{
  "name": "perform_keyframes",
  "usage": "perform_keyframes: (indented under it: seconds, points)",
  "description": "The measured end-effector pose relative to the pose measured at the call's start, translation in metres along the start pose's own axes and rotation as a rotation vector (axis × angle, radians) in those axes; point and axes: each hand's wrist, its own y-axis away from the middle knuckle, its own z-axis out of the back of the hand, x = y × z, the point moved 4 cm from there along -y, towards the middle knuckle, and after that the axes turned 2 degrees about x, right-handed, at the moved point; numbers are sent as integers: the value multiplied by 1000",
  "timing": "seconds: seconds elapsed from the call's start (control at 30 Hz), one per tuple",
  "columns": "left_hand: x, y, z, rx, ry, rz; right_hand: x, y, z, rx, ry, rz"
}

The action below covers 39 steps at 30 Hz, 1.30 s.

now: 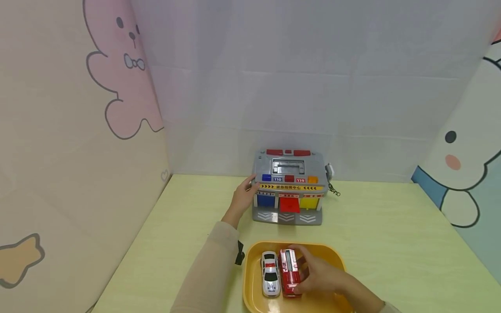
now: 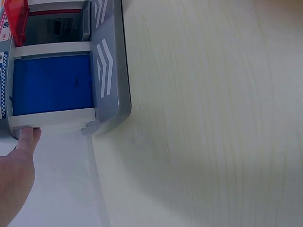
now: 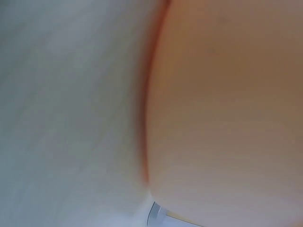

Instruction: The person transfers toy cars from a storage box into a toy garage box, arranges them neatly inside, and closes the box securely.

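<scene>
A grey toy emergency station (image 1: 289,187) stands toward the back of the table. My left hand (image 1: 242,198) rests against its left side, fingers extended; the left wrist view shows fingertips (image 2: 29,137) touching the edge beside the blue door (image 2: 52,85). The station's red door (image 2: 17,21) is swung up, leaving a dark opening. In the yellow tray (image 1: 332,251), my right hand (image 1: 318,276) grips a red toy fire truck (image 1: 289,278) between thumb and fingers. To the truck's left lies a white toy police car (image 1: 270,276). The right wrist view is too blurred to show the grip.
A yellow door (image 1: 309,203) fills the station's right bay. A small grey handset (image 1: 330,170) with a coiled cord hangs on the station's right side. Cartoon-printed walls (image 1: 250,87) enclose the pale wood-grain table (image 1: 391,243) at the back and sides.
</scene>
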Motion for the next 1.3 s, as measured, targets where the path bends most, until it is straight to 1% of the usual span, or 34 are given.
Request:
perform_keyframes:
  seconds: [0.1, 0.3, 0.5, 0.77, 0.97, 1.3]
  points:
    - [1, 0, 0, 1, 0, -7, 0, 0, 0, 3, -15, 17]
    - [0, 0, 0, 4, 0, -12, 0, 0, 2, 0, -14, -2]
    - [0, 0, 0, 0, 2, -5, 1, 0, 3, 7, -31, 8]
    - [0, -2, 0, -3, -6, -4, 8, 4, 8, -17, -23, -21]
    - [3, -3, -1, -1, -1, 11, 13, 7, 15, -8, -33, -8]
    - [5, -4, 0, -6, -5, 7, 20, 11, 25, -4, -29, 22]
